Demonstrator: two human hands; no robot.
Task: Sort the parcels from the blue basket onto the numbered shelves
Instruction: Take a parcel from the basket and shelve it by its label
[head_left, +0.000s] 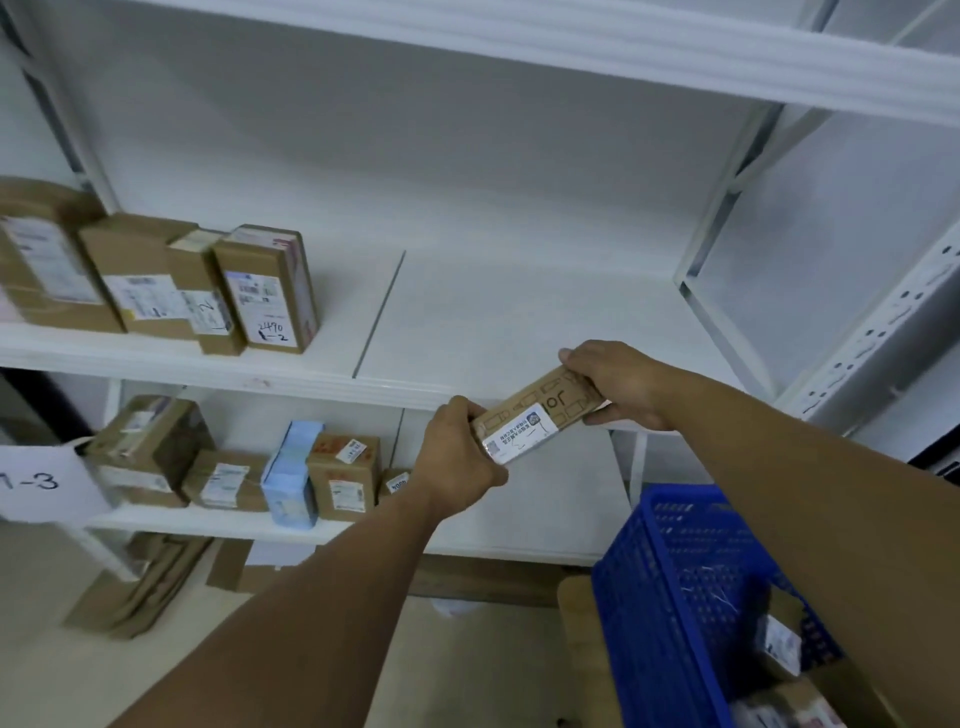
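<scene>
You held one small brown parcel (535, 422) in both hands, your left hand (457, 457) gripping its labelled end and your right hand (618, 384) clasping the other. Left of your fingers, the shelves (156, 358) carried rows of sorted boxes (265, 291). Below your right wrist, the blue basket (670, 571) held a few more packages (779, 644), so the sorting looked partly done.

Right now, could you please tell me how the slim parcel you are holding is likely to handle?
The parcel is probably stiff: it spans straight between the left hand and right hand without sagging. Likely light, since the hands grip only its ends. Stood on end on the shelf, it might tip.
</scene>
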